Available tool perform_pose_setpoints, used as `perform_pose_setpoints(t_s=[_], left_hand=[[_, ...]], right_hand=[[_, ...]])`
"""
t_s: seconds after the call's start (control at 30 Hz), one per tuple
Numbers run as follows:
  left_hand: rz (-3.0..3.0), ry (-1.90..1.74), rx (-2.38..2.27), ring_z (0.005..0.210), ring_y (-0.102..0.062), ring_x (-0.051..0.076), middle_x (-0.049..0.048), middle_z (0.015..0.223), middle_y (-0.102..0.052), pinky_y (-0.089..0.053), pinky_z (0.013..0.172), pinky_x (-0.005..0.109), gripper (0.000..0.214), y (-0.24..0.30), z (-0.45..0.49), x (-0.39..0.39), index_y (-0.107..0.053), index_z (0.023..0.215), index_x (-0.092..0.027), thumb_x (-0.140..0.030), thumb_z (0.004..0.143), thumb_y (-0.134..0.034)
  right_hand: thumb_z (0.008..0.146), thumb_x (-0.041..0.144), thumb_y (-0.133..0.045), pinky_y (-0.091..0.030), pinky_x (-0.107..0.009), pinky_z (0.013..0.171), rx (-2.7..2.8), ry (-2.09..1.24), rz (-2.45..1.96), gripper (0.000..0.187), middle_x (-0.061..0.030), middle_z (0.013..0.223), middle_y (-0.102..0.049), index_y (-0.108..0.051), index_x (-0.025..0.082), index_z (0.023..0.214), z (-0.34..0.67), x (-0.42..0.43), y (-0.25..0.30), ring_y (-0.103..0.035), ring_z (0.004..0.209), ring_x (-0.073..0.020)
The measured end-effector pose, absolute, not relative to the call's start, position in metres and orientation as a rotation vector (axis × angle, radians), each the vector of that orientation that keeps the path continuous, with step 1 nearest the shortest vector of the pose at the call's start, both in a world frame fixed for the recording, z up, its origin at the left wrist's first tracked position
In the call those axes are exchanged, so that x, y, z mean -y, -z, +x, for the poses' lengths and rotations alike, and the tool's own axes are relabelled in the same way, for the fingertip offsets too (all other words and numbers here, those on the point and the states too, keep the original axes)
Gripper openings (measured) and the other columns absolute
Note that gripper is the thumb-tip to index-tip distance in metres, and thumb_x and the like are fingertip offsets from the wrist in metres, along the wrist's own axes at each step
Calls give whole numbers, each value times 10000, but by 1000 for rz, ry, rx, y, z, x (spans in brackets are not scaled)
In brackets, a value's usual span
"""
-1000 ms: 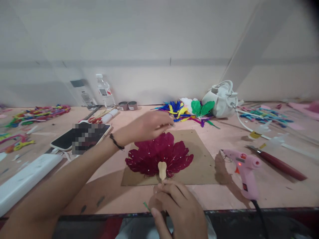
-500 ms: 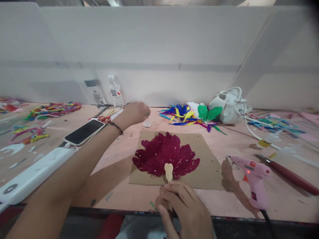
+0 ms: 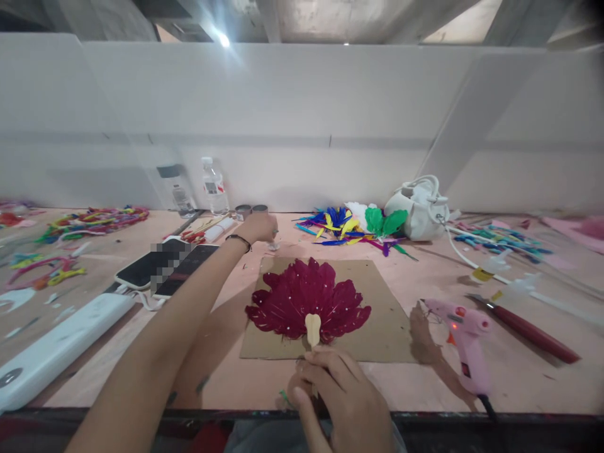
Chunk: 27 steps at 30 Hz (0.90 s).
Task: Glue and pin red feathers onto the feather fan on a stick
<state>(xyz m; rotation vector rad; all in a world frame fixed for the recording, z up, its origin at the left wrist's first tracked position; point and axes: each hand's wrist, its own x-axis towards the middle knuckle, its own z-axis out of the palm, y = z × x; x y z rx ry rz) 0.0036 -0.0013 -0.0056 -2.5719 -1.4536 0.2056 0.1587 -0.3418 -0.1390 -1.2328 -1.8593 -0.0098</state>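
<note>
A fan of dark red feathers (image 3: 306,299) with small white dots lies on a brown cardboard sheet (image 3: 382,314). Its pale wooden handle (image 3: 313,328) points toward me. My right hand (image 3: 337,393) is closed on the lower end of that handle at the table's front edge. My left hand (image 3: 259,228) reaches far across the table, fingers curled over a small clear object beyond the cardboard; what it grips is hidden. A dark band circles the left wrist.
A pink glue gun (image 3: 460,336) with a lit red light stands right of the cardboard, a red-handled tool (image 3: 528,318) beyond it. Loose coloured feathers (image 3: 349,225), a white bag (image 3: 418,204), two bottles (image 3: 214,187), phones (image 3: 160,267) and a white power strip (image 3: 56,349) surround the work area.
My left hand moved from above the feather fan to the far side of the cardboard and settled there. My right hand kept its hold on the handle. The camera tilted up.
</note>
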Motion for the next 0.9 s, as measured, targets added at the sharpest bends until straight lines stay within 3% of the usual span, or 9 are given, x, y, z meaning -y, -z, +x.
perform_pose_setpoints(t_s=[0.13,0.27,0.4,0.57,0.9], left_hand=[[-2514,-282,1440,1127,-678,286,153,1238,-691,-570,960,457,306,18,13,-2,-699,1197,-116,-329,979,-670],[-2512,-325,1415,1129,-663,246,111,1311,-643,-595,956,469,387,22,11,-3,-616,1320,-159,-386,1009,-650],[-2540,-299,1384,1107,-678,257,126,1241,-685,-584,943,449,310,21,8,-7,-676,1221,-133,-346,998,-651],[-2613,-178,1324,1064,-703,265,142,1138,-756,-528,855,314,178,14,3,-9,-779,984,-151,-198,889,-635],[-2715,2,1295,915,-688,194,61,1034,-768,-459,747,252,172,0,-14,-21,-763,962,-200,-229,883,-613]], right_hand=[[926,235,-653,-600,-386,842,1865,37,-1232,212,-50,1104,-743,-687,272,1132,159,341,142,-704,1066,-274],[936,241,-647,-602,-403,851,1866,8,-1272,182,-48,1104,-740,-690,277,1109,158,341,141,-703,1072,-279],[930,252,-655,-605,-401,844,1875,39,-1272,210,-52,1111,-746,-691,274,1135,159,341,141,-709,1069,-281],[921,222,-642,-607,-395,851,1890,60,-1246,217,-56,1110,-743,-680,264,1131,160,341,141,-705,1077,-274],[913,198,-646,-603,-405,901,1884,16,-1268,220,-48,1115,-742,-672,262,1122,158,343,140,-685,1128,-274]])
